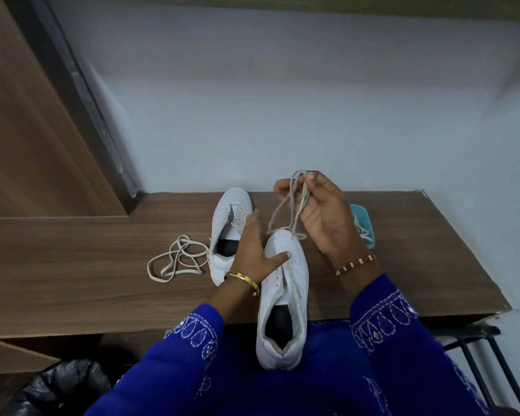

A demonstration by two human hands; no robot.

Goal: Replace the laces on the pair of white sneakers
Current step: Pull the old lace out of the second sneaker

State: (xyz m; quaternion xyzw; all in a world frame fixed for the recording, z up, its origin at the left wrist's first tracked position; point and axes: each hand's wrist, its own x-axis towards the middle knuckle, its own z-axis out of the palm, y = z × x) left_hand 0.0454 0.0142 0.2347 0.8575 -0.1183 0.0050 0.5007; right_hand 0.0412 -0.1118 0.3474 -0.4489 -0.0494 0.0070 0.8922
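Blue embroidered sleeves (192,349) fill the bottom of the view, and between them a white sneaker (282,298) rests heel-toward-camera, its heel off the front edge of the wooden counter (72,265) and its toe pointing at the wall. Its eyelets along the tongue look mostly bare; a grey-beige lace (285,211) rises from the toe end of the lacing. The left hand (257,250), with a gold bangle (242,280) on its wrist, lies over the sneaker's forefoot — thumb stretched across the upper, fingers straight and reaching past the left side, pressing on the shoe rather than curling round it. The right hand (318,211), a beaded bracelet (356,264) at its wrist, is raised above the toe and pinches the lace between thumb and fingertips, so that the lace hangs in a loop down to the shoe. A second white sneaker (227,232) stands on the counter just left of the first, partly hidden by the left hand, toe also toward the wall, with no lace visible in its eyelets. Left of it, touching its side, a loose lace (176,259) lies in a tangle on the wood. Behind the right hand a light blue tray (362,223) holds some white laces — mostly hidden. A black bag (57,388) sits low at the left.
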